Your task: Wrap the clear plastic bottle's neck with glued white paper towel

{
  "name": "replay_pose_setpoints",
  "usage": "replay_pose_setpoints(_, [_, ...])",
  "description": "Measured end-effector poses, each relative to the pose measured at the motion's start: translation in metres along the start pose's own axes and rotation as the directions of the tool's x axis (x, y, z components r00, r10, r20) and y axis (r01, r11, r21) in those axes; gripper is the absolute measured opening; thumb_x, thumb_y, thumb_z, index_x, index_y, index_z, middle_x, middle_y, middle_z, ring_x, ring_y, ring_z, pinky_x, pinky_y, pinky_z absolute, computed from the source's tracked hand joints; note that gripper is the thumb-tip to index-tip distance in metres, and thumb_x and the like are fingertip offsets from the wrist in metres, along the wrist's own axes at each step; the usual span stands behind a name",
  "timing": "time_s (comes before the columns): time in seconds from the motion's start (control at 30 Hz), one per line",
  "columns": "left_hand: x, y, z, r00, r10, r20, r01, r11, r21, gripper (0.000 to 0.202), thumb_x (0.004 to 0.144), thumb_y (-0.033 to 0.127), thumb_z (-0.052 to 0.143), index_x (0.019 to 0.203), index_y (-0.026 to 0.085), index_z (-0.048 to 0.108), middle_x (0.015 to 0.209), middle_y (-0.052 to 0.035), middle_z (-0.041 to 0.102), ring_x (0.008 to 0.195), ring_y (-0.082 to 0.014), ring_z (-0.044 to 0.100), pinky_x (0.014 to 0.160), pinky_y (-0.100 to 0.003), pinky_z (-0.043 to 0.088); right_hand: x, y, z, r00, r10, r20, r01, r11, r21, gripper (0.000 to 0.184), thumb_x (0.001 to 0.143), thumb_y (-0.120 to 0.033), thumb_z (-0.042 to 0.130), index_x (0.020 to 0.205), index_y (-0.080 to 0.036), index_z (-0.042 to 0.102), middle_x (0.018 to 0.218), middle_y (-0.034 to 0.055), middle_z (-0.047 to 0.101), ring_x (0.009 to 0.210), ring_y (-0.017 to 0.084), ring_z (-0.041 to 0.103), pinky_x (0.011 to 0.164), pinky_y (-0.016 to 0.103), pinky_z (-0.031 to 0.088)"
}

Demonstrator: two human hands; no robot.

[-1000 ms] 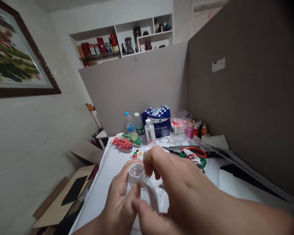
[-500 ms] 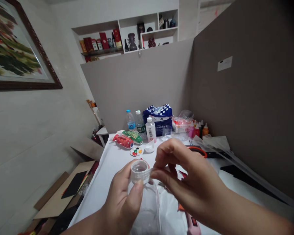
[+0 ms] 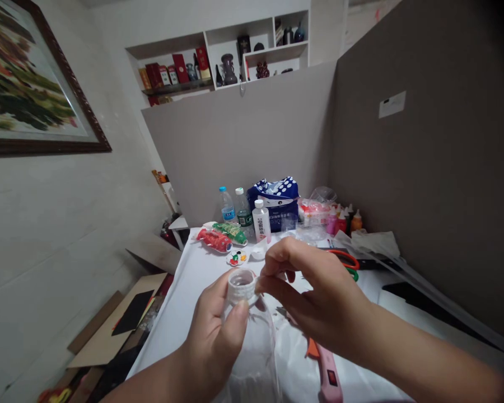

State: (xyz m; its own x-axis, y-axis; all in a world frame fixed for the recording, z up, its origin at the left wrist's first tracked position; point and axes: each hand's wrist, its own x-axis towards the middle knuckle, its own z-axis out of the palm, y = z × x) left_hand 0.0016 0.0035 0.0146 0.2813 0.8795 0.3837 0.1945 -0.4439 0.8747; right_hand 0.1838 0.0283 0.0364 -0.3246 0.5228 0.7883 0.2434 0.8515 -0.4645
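A clear empty plastic bottle point(image 3: 252, 347) stands upright in front of me, its open neck point(image 3: 241, 282) wrapped in a white band. My left hand point(image 3: 216, 336) is closed around the bottle's shoulder, thumb just under the neck. My right hand point(image 3: 315, 291) pinches at the right side of the neck, fingertips pressed together on the white band. Both hands are above the near part of a white table point(image 3: 193, 291).
A pink utility knife point(image 3: 328, 380) lies on the table under my right wrist. Farther back are red and green scissors point(image 3: 348, 263), a small paint palette point(image 3: 236, 258), painted bottles point(image 3: 218, 238), three upright bottles, a blue dotted bag point(image 3: 277, 201) and small paint bottles point(image 3: 342, 221). Grey partitions stand behind and right; cardboard lies on the floor at left.
My right hand has come off the front of the bottle and now pinches at the side of its neck. The bottle stands more upright, and the view has shifted slightly.
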Motion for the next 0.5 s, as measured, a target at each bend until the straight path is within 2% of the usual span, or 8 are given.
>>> replay_pose_setpoints(0.1, [0.003,-0.001,0.0,0.999,0.038,-0.005,-0.038,0.999,-0.002,0.032,0.094,0.041,0.045,0.115,0.02,0.058,0.117,-0.0048,0.063,0.104,-0.0244,0.057,0.086,-0.03,0.047,0.002,0.008,0.002,0.999,-0.043,-0.008,0.043,0.999,0.021,0.016,0.087,-0.012,0.063,0.081,-0.021,0.05,0.074,-0.0026,0.055,0.067,0.013,0.051,0.062,0.026,0.041])
replay_pose_setpoints(0.23, [0.005,-0.001,0.002,0.998,0.059,-0.006,-0.059,0.997,-0.056,0.03,0.095,0.038,0.045,0.115,0.019,0.058,0.112,-0.005,0.064,0.102,-0.0237,0.057,0.085,-0.031,0.046,0.005,0.021,0.01,0.998,-0.035,-0.047,0.038,0.998,0.056,0.017,0.087,-0.021,0.066,0.082,-0.021,0.05,0.074,-0.0018,0.054,0.066,0.013,0.049,0.062,0.027,0.041])
replay_pose_setpoints(0.33, [0.003,0.002,0.002,0.999,0.037,0.023,-0.035,0.996,-0.08,0.032,0.094,0.039,0.045,0.116,0.019,0.057,0.113,-0.0055,0.063,0.102,-0.0244,0.057,0.086,-0.031,0.045,0.006,0.023,0.008,0.994,-0.022,-0.104,0.026,0.999,0.038,0.01,0.09,-0.021,0.062,0.092,-0.02,0.053,0.084,0.0012,0.056,0.077,0.016,0.052,0.07,0.031,0.044])
replay_pose_setpoints(0.43, [-0.001,0.004,0.001,0.998,0.035,0.054,-0.033,0.999,-0.037,0.034,0.093,0.042,0.045,0.114,0.019,0.058,0.113,-0.0059,0.063,0.102,-0.0254,0.057,0.086,-0.032,0.046,0.006,0.014,0.0,0.998,-0.058,-0.029,0.061,0.992,0.106,0.013,0.093,-0.022,0.057,0.106,-0.021,0.057,0.101,0.0054,0.057,0.099,0.019,0.054,0.089,0.035,0.045])
replay_pose_setpoints(0.5, [-0.002,0.004,0.0,0.997,0.052,0.054,-0.052,0.999,-0.004,0.032,0.093,0.041,0.045,0.113,0.019,0.058,0.111,-0.0056,0.063,0.104,-0.026,0.056,0.088,-0.032,0.045,0.008,0.004,-0.006,0.993,-0.084,0.078,0.074,0.989,0.125,0.018,0.089,-0.026,0.065,0.106,-0.021,0.062,0.111,0.0075,0.054,0.111,0.021,0.051,0.097,0.035,0.042])
